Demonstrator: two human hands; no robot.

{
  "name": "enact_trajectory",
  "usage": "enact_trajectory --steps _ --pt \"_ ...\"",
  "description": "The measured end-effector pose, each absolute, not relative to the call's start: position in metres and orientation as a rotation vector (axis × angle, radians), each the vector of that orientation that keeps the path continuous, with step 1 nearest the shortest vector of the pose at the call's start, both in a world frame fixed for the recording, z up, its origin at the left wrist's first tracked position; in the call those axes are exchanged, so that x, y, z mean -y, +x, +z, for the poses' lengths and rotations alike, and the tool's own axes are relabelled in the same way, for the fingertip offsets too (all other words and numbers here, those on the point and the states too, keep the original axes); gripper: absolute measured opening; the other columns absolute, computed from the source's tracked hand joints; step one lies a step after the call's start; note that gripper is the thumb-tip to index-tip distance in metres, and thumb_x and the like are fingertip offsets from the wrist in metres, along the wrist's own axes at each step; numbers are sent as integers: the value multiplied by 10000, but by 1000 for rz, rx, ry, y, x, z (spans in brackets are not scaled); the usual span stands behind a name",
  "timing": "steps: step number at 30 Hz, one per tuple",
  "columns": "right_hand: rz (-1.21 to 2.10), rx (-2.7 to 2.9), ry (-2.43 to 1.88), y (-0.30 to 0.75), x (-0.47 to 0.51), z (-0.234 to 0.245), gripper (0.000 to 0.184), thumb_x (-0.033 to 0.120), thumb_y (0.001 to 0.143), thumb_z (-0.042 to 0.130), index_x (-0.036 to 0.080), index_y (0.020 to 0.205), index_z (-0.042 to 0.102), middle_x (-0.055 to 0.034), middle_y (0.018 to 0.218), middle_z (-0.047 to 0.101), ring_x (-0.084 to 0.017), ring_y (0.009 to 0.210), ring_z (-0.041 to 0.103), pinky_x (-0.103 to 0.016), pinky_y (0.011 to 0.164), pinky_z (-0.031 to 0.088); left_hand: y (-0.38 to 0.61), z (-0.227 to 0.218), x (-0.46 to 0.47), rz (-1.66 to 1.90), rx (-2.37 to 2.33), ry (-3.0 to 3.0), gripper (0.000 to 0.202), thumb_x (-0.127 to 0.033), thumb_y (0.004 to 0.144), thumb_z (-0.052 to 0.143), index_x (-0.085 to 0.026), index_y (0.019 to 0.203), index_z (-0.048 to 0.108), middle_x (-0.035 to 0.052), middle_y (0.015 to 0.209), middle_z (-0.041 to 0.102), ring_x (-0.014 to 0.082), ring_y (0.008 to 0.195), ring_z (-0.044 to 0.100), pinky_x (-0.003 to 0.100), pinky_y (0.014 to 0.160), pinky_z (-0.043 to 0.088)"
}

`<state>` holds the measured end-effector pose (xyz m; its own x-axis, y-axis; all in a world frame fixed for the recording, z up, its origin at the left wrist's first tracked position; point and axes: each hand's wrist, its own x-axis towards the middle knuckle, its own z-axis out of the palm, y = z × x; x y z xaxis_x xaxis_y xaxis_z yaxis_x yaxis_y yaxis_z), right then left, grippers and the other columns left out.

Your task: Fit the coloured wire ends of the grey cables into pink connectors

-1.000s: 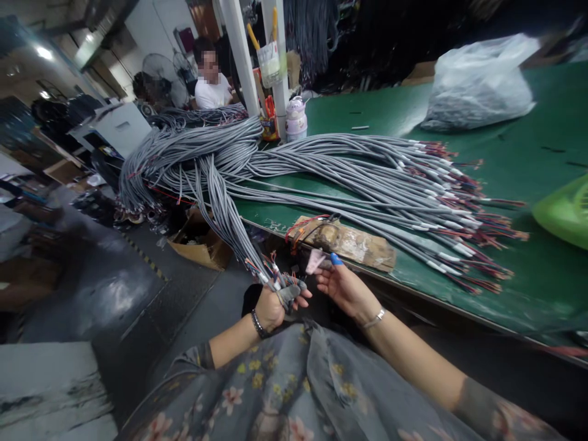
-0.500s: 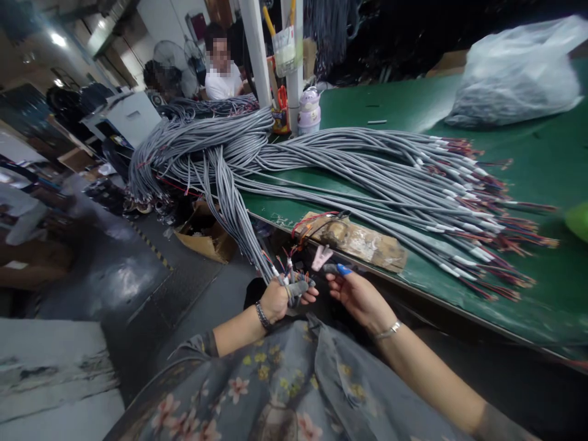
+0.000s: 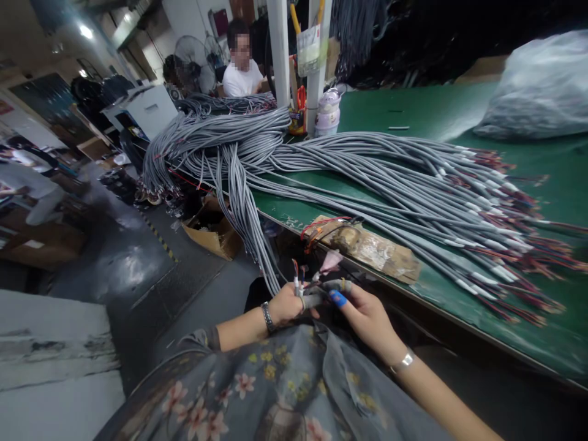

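Note:
My left hand (image 3: 285, 305) is closed around the ends of several grey cables (image 3: 258, 242) that hang down from the table edge. White sleeves and thin coloured wires stick up above its fingers. My right hand (image 3: 367, 313) meets it at the wire ends, its blue-wrapped thumb and grey-covered finger pressed together. What lies in that pinch is too small and hidden to name. Just beyond the fingers is a blurred pink piece (image 3: 331, 261), close to the table edge.
A large bundle of grey cables (image 3: 367, 177) spreads over the green table (image 3: 367, 105). A worn wooden block (image 3: 374, 248) sits at its edge. Behind are a lilac container (image 3: 327, 113), a plastic bag (image 3: 535, 89) and a seated person (image 3: 242, 76). An open carton (image 3: 214, 233) stands below.
My right hand has moved left to the wire ends at my left hand, and its thumb and finger have closed. The view has shifted slightly, and the pink piece looks different in shape.

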<state>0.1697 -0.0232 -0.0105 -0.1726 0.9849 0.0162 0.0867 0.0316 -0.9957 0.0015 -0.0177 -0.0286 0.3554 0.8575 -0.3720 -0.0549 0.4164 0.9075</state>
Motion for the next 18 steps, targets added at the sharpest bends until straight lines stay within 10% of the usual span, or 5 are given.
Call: enact_trajectory --steps 18 --pt "1014 1374 -1275 197 29 -26 371 560 722 628 221 581 678 -47 585 656 -204 576 597 -308 539 492 -15 -29 31 900 -842 1014 574 -618 706 652 -114 976 690 135 900 712 246 878 662 345 813 493"
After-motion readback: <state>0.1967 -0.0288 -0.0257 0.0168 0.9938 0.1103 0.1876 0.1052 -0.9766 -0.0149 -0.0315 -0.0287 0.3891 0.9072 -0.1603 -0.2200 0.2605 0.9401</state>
